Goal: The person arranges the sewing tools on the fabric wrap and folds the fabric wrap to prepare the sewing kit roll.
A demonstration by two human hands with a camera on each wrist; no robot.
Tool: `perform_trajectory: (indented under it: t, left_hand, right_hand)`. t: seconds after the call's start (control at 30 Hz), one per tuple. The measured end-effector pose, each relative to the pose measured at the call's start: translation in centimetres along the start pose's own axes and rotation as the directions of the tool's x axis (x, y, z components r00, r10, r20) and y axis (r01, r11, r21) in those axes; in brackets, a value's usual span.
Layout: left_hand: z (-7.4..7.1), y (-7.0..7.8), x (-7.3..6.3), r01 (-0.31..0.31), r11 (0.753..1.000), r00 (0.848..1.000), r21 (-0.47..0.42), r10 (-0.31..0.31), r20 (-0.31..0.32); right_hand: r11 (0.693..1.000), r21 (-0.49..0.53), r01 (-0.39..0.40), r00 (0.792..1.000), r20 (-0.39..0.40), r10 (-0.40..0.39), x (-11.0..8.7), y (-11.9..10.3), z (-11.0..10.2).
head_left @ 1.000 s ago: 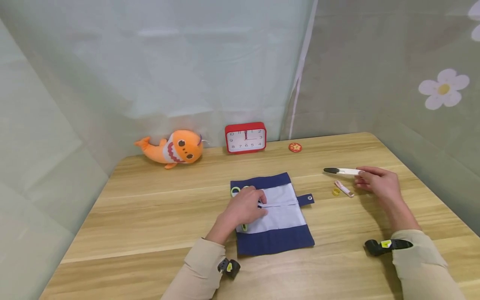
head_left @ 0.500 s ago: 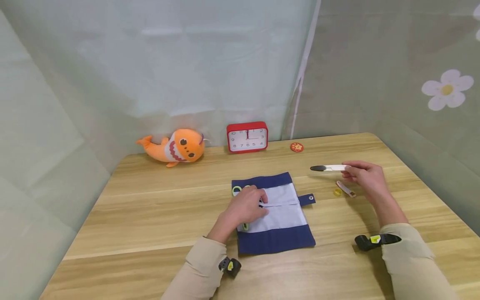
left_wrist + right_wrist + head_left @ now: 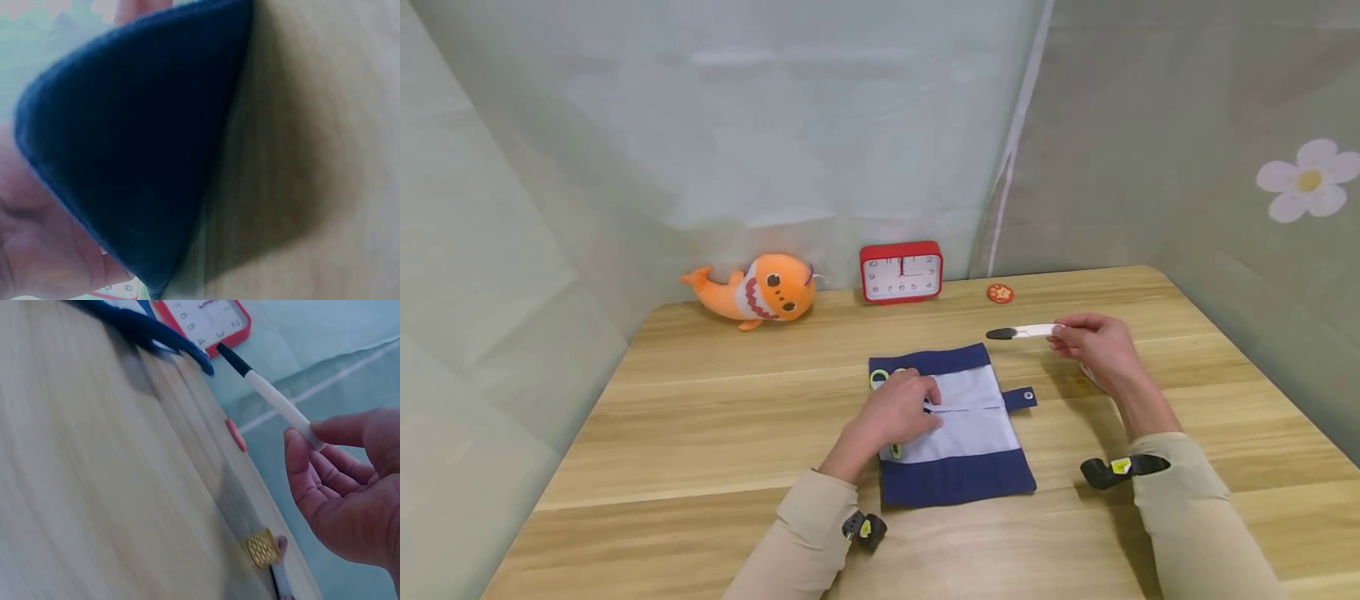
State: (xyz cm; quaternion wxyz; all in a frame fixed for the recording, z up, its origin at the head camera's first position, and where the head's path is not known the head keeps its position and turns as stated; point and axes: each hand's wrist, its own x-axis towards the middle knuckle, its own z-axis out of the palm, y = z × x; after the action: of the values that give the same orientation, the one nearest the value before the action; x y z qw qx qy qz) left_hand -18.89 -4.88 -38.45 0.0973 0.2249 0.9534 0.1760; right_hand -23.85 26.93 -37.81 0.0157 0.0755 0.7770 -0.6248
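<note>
A navy cloth case (image 3: 958,482) with a pale lining lies unfolded at mid-table. My left hand (image 3: 895,408) rests over its left side, fingers curved, thumb and forefinger apart at the pocket seam. Green loops (image 3: 879,378) and another green piece (image 3: 897,451) poke out around that hand, which hides the rest of them. In the left wrist view a raised navy corner (image 3: 137,137) covers much of the picture. Above the table, my right hand (image 3: 1101,342) pinches the end of a slim white tool (image 3: 278,403), its black tip pointing left toward the case.
Below the right hand lie a dimpled gold thimble (image 3: 262,548) and a narrow pinkish piece (image 3: 281,581). A red clock (image 3: 901,272), an orange plush shark (image 3: 760,292) and a round red piece (image 3: 1000,292) line the back edge. The case's snap strap (image 3: 1019,399) sticks out rightward.
The right hand has carried the white tool leftward, closer to the case, and now covers part of the small items below. The left hand has stayed at the same spot on the case.
</note>
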Motion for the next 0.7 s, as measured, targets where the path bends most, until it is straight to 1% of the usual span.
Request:
perform_trajectory:
  t: [0.23, 0.33, 0.5, 0.7]
  left_hand:
    - [0.0, 0.0, 0.0, -0.002, 1.000, 1.000, -0.002, 0.002, -0.004]
    - [0.0, 0.0, 0.0, -0.002, 1.000, 1.000, -0.003, 0.002, -0.004]
    - [0.0, 0.1, 0.0, -0.006, 1.000, 1.000, 0.002, 0.006, -0.002]
    - [0.0, 0.0, 0.1, -0.009, 1.000, 1.000, 0.004, 0.009, -0.002]
  right_hand:
    - [0.999, -0.040, -0.037, 0.999, -0.012, 0.036, 0.1, -0.6, 1.5]
    - [0.999, -0.019, -0.040, 0.999, -0.013, 0.040, 0.2, -0.9, 2.1]
    - [0.998, 0.043, -0.034, 0.999, 0.019, 0.033, 0.3, -1.3, 3.1]
    - [0.998, 0.058, -0.025, 0.997, 0.078, 0.020, 0.1, -1.7, 4.5]
